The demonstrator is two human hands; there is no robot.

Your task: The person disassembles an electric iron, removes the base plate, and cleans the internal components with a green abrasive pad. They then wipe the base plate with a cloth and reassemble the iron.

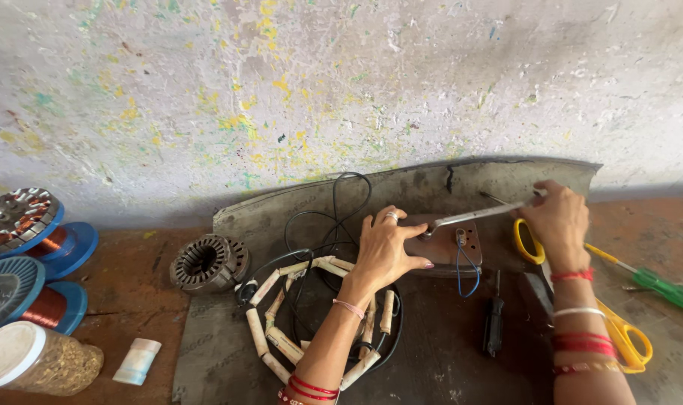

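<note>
My left hand presses flat, fingers apart, on the brown board atop the grey mat. My right hand clamps the metal tool; rigid, probably slippery, best gripped near its end.

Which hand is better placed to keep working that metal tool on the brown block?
Right. The right hand already grips the metal tool's far end, its tip on the brown block. The left hand lies flat, steadying the block.
</note>
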